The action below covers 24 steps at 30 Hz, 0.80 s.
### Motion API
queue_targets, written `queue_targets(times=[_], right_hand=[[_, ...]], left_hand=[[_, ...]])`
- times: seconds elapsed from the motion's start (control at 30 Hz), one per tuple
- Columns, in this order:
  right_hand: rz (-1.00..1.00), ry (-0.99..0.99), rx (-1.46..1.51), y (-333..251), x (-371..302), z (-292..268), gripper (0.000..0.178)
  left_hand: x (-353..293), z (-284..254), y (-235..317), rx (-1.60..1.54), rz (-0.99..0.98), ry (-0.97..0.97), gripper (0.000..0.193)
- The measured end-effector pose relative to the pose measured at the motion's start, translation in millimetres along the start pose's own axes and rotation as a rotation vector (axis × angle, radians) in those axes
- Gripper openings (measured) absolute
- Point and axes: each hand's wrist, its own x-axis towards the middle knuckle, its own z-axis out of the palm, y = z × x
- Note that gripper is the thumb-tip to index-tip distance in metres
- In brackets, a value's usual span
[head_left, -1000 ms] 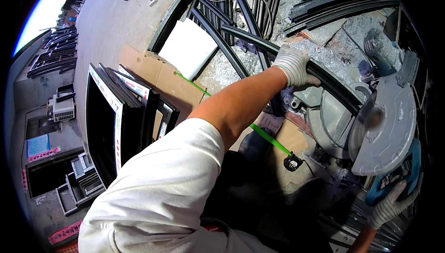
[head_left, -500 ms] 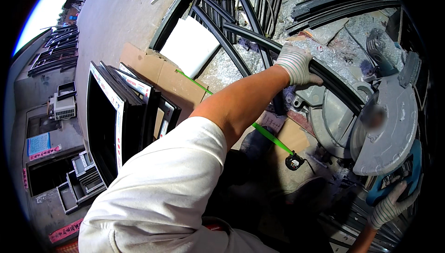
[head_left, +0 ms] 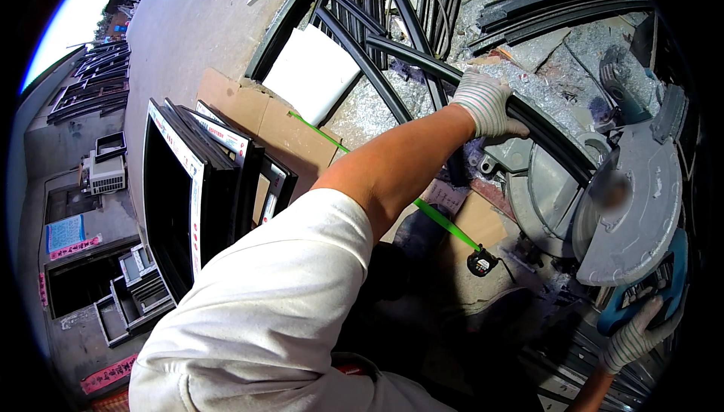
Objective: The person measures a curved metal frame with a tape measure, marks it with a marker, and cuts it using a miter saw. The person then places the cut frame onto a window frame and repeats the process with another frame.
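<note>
My left hand point(head_left: 484, 103), in a white knit glove, presses down on a long black metal profile point(head_left: 422, 56) that lies across the base of a chop saw point(head_left: 550, 193). My right hand point(head_left: 637, 336), also gloved, grips the saw's blue handle point(head_left: 641, 295) at the lower right. The saw's grey blade guard point(head_left: 633, 201) hangs tilted just above the profile, right of my left hand. A green tape measure point(head_left: 445, 223) stretches across the cardboard below my left arm, its black case point(head_left: 481, 262) near the saw base.
Several black window frames point(head_left: 204, 186) stand on edge at the left beside flat cardboard point(head_left: 256, 118) and a white sheet point(head_left: 311, 72). More black profiles point(head_left: 550, 1) lie at the top. Metal shavings point(head_left: 369, 106) cover the ground around the saw.
The saw head has swung slightly lower over the profile. My left hand stays pressed on the black profile and my right hand stays on the handle.
</note>
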Motion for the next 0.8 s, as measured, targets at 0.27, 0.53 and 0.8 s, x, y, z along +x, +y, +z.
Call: queue_targets(times=[0.27,0.53,0.8], right_hand=[[-0.089,-0.002,-0.113,17,6,-9,0.062],[-0.098,0.035,-0.124,9,2,-4,0.07],[-0.097,0.05,-0.145,10,0,-4,0.07]], left_hand=[[0,-1,0,-0.041,-0.012,-0.02,0.087],[0,2,-1,-0.024,-0.01,0.007,0.09],[1,5,-3,-0.035,0.006,0.044,0.09]])
